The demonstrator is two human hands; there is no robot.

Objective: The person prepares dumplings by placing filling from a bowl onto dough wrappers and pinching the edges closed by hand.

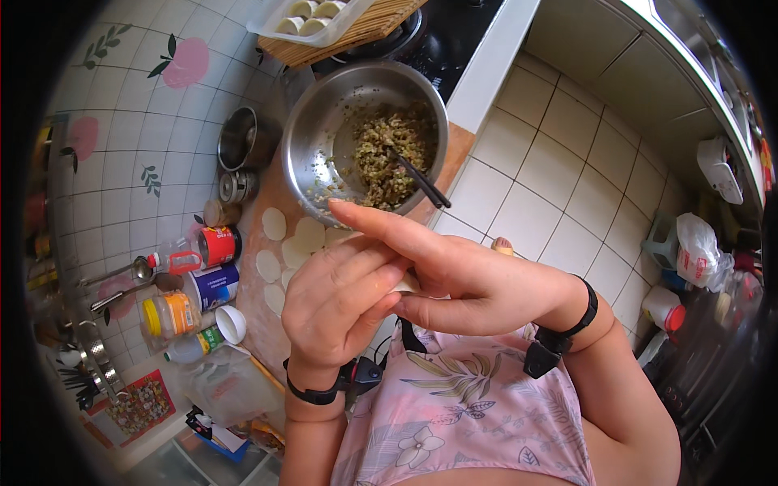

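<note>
My left hand (343, 297) and my right hand (462, 273) meet in front of my body, pressed around a small pale piece of dough (406, 284) that is mostly hidden by the fingers. Just beyond them stands a large steel bowl (310, 146) with chopped filling (389, 152) heaped inside. Dark chopsticks (422, 181) rest in the filling and lean over the bowl's rim. Round dough wrappers (268, 266) lie on the floured wooden board (258, 331), left of my hands. At the top, a plastic container (334, 33) holds several shaped dumplings (302, 8).
A bamboo mat (298, 56) lies under the container, over the black stove (465, 54). Along the tiled wall stand a steel pot (243, 138), a red-labelled jar (220, 245), a yellow-lidded jar (170, 314) and a white bowl (231, 325). Cabinets (650, 79) rise at the right.
</note>
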